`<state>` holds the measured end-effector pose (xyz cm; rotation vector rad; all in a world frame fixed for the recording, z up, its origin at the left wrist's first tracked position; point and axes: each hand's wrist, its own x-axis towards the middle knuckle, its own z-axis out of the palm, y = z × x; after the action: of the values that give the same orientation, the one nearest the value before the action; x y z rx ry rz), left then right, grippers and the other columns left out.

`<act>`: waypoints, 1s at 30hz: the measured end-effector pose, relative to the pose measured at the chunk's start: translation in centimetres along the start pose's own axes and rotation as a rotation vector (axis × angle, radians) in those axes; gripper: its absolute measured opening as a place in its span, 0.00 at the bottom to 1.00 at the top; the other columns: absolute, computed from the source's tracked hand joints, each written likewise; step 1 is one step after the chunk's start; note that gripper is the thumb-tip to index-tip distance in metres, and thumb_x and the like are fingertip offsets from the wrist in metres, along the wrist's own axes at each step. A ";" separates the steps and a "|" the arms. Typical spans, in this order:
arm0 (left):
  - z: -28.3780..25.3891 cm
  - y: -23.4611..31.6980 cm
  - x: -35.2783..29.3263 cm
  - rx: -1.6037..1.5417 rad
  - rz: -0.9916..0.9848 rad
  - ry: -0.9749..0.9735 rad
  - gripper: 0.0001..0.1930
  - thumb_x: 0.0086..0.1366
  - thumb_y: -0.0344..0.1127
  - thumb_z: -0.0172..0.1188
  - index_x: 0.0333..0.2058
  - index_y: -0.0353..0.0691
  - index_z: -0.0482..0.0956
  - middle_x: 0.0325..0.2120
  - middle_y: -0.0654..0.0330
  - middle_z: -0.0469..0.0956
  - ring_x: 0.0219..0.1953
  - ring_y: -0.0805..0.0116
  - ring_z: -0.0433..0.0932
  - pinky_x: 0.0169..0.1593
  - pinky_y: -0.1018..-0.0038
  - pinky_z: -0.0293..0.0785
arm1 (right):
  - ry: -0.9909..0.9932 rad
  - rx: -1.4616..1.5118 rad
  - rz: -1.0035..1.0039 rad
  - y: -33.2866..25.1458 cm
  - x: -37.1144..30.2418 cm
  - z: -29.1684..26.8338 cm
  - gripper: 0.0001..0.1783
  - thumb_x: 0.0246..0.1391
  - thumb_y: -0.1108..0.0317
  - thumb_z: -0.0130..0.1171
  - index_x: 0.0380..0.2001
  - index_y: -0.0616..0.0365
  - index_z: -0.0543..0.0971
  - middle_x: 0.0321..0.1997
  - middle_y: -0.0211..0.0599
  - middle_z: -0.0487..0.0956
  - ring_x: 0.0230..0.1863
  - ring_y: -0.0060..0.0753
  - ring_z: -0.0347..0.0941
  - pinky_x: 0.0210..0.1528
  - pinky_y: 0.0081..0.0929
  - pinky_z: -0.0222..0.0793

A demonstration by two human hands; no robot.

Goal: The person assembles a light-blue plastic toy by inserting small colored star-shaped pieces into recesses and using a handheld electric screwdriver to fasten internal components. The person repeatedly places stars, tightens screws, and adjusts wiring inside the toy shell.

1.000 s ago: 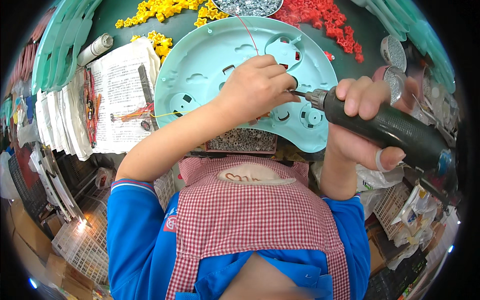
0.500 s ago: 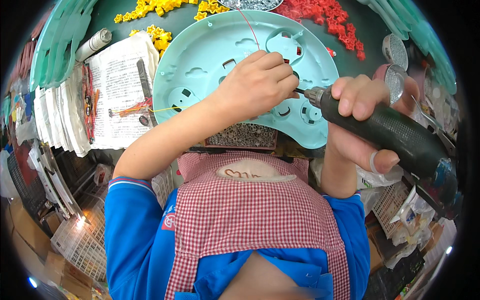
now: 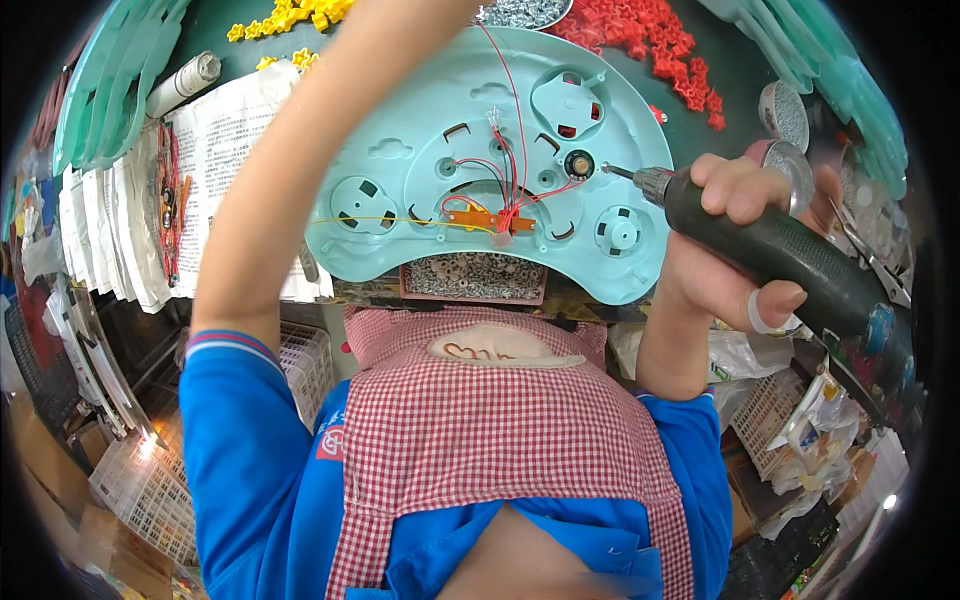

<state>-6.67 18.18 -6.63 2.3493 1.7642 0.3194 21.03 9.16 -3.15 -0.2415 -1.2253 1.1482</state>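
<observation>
My right hand (image 3: 742, 190) is wrapped round a black electric screwdriver (image 3: 790, 255). Its bit points left, a little above the light teal plastic shell (image 3: 640, 150), with what looks like a small screw at its tip. Just left of the tip, a round black part with a metal centre (image 3: 579, 164) sits in the shell. Red wires (image 3: 515, 110) run from it to a narrow orange-brown circuit board (image 3: 520, 223) near the shell's front edge. My left forearm (image 3: 330, 120) reaches over the shell's left side and past the top edge, leaving the hand out of sight.
A metal dish of screws (image 3: 530, 12) stands at the back, between yellow star pieces (image 3: 285, 18) and red pieces (image 3: 640, 40). A tray of small metal parts (image 3: 475, 278) lies before the shell. Printed papers (image 3: 215, 220) are on the left, scissors (image 3: 865, 240) on the right.
My left hand has left the bit's tip and reached up and away past the top edge, uncovering the round part, wires and board. The screwdriver has shifted slightly right.
</observation>
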 end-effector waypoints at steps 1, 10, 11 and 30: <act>-0.8 0.0 0.4 0.041 -0.009 -0.036 0.07 0.56 0.30 0.61 0.33 0.38 0.84 0.29 0.50 0.82 0.31 0.52 0.81 0.37 0.60 0.77 | 0.003 0.004 0.003 0.1 0.1 -0.3 0.55 0.45 0.34 0.66 0.65 0.58 0.53 0.31 0.39 0.75 0.30 0.35 0.73 0.39 0.39 0.71; 1.6 1.1 5.4 -0.073 -0.017 -0.114 0.08 0.53 0.33 0.63 0.32 0.39 0.85 0.27 0.48 0.81 0.32 0.50 0.80 0.39 0.59 0.76 | 0.083 -0.156 0.073 0.7 -0.3 -0.2 0.55 0.45 0.39 0.68 0.63 0.62 0.53 0.30 0.42 0.76 0.28 0.35 0.74 0.36 0.38 0.72; 1.2 1.4 5.1 -0.084 -0.010 -0.082 0.08 0.53 0.33 0.63 0.32 0.39 0.85 0.27 0.48 0.81 0.32 0.50 0.80 0.39 0.59 0.76 | 0.103 -0.219 0.102 0.8 -0.5 0.0 0.55 0.45 0.40 0.69 0.62 0.64 0.52 0.29 0.42 0.76 0.28 0.35 0.74 0.35 0.37 0.73; 3.5 9.7 -8.7 -0.651 0.188 0.022 0.09 0.54 0.30 0.66 0.35 0.40 0.85 0.29 0.60 0.83 0.33 0.64 0.82 0.36 0.71 0.78 | -0.059 -0.093 0.182 1.1 -0.4 -0.7 0.54 0.50 0.38 0.62 0.69 0.57 0.52 0.31 0.36 0.73 0.33 0.33 0.70 0.42 0.38 0.67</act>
<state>0.90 7.09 -7.82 2.0211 1.1913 0.8092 21.04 9.63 -4.38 -0.3984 -1.3315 1.2635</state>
